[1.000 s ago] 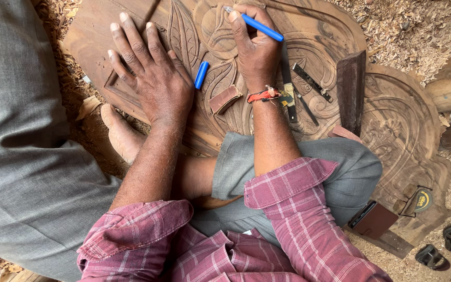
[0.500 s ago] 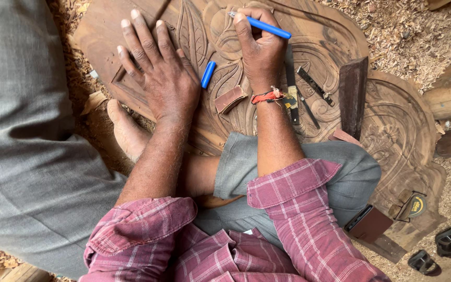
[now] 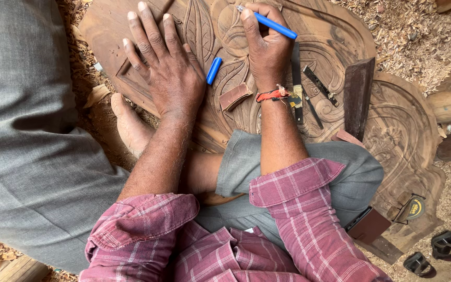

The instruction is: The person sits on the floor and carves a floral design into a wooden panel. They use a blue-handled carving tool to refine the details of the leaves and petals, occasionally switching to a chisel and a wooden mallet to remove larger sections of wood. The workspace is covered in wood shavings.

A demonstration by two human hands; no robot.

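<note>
A large carved wooden panel (image 3: 392, 136) with leaf and flower reliefs lies on the ground under me. My left hand (image 3: 165, 68) rests flat on it, fingers spread, holding nothing. My right hand (image 3: 266, 47) grips a blue pen (image 3: 270, 23), its tip on the carving near the top edge. A red thread band circles that wrist. A blue pen cap (image 3: 213, 70) lies on the panel between my hands, with a small brown wooden block (image 3: 235, 96) just below it.
Several metal carving tools (image 3: 317, 94) and a dark wooden block (image 3: 358, 96) lie right of my wrist. Wood shavings (image 3: 408, 36) cover the ground. A tape measure (image 3: 412, 209) and a flat brown case (image 3: 369, 225) sit at lower right, sandals (image 3: 434, 250) beyond. My bare foot (image 3: 131, 125) is tucked left.
The view has shifted slightly, so both hands sit a little higher and to the right in frame. The right hand keeps the pen on the carving; the left hand stays flat.
</note>
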